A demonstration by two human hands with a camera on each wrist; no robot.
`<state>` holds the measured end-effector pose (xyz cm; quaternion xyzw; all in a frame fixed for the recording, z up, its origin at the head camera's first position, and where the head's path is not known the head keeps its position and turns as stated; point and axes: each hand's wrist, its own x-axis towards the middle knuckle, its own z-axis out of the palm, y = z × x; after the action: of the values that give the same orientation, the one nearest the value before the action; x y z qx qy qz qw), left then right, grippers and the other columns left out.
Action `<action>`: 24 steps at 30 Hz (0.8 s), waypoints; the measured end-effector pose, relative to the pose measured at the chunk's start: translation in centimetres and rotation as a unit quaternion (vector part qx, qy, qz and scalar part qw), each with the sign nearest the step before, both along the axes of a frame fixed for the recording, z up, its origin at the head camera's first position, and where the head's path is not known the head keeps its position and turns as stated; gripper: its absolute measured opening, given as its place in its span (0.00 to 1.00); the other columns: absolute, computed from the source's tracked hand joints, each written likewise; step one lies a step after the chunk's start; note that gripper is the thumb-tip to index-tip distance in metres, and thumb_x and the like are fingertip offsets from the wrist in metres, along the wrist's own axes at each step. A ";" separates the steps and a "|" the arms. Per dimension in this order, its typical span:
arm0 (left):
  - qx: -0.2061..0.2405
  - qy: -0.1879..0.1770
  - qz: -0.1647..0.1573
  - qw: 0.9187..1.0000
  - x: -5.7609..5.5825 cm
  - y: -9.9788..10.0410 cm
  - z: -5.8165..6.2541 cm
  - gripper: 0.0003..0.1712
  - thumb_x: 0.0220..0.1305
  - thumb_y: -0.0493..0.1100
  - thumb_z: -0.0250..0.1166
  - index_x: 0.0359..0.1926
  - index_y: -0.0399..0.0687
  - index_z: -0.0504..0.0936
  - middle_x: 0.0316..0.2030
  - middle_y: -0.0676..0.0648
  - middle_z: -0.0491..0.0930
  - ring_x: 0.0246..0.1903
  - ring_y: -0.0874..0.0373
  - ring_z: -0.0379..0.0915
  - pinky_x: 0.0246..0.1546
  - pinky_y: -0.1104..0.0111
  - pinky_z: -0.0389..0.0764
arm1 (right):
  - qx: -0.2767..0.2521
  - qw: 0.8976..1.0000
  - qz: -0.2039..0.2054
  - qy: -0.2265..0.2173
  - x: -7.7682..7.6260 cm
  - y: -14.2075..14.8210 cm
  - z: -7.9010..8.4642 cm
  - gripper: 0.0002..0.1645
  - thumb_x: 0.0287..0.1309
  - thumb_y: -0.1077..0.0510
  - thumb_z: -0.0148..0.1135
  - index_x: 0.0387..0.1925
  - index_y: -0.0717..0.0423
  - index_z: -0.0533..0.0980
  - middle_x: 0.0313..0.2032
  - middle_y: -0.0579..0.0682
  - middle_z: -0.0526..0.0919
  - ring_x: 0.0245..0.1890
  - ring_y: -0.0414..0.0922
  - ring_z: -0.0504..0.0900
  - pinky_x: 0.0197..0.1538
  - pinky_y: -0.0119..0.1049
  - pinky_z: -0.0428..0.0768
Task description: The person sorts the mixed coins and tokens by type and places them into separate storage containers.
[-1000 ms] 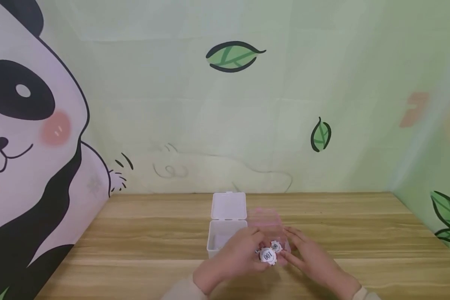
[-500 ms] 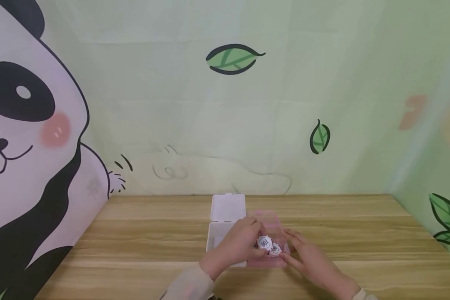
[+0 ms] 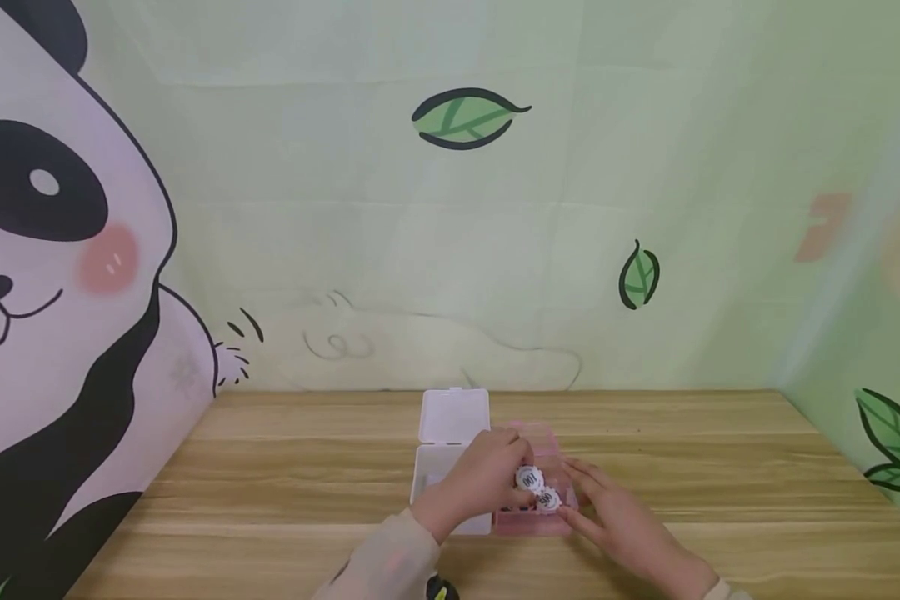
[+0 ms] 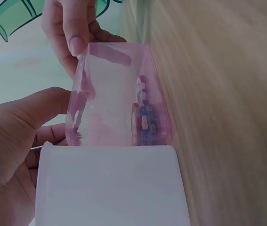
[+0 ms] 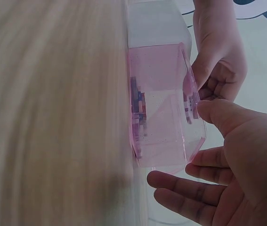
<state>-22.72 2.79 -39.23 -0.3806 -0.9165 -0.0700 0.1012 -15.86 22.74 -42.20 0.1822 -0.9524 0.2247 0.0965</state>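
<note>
Two small boxes stand side by side, lids folded back: a white box [image 3: 427, 479] on the left and a clear pink box [image 3: 532, 523] on the right. My left hand [image 3: 476, 475] reaches over the white box into the pink one. Between its thumb and fingers it pinches a white poker chip [image 3: 529, 478] marked 100. Another white poker chip [image 3: 548, 500] shows beside it. Several chips [image 4: 145, 125] stand low against the pink wall in the left wrist view. My right hand [image 3: 622, 517] holds the pink box's right side, thumb at the front corner and fingers farther back.
The white box's open lid [image 3: 454, 417] and the pink box's lid [image 3: 536, 437] lie toward the back. A wood-grain table [image 3: 307, 475] runs under both. Behind it hangs a green cloth [image 3: 330, 167] with a panda and leaves. A black item [image 3: 441, 588] shows by the left sleeve.
My left hand, with the 100 chip, has moved back from the pink box's front edge to over its inside. My right hand has stayed at the box's right side.
</note>
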 end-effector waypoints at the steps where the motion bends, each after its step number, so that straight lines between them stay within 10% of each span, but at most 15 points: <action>1: -0.003 0.003 -0.002 1.000 -0.1 0.1 -0.1 0.20 0.46 0.57 0.74 0.35 0.52 0.79 0.30 0.58 0.74 0.32 0.65 0.65 0.38 0.74 0.69 | 0.000 1.000 0.000 -0.001 0.0 0.0 0.0 0.37 0.63 0.42 0.57 0.64 0.63 0.67 0.65 0.60 0.70 0.54 0.54 0.80 0.59 0.52 0.76; 24: -0.035 0.006 -0.008 0.999 -0.3 0.3 -0.3 0.18 0.51 0.56 0.72 0.40 0.54 0.81 0.36 0.57 0.76 0.43 0.62 0.70 0.45 0.71 0.69 | 0.004 1.000 -0.001 0.004 0.0 0.0 -0.1 0.36 0.63 0.43 0.58 0.64 0.63 0.68 0.65 0.59 0.70 0.46 0.48 0.84 0.55 0.48 0.79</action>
<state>-23.00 3.10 -39.48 -0.3919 -0.9146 -0.0365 0.0928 -15.85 22.72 -42.33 0.1824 -0.9530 0.2203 0.0999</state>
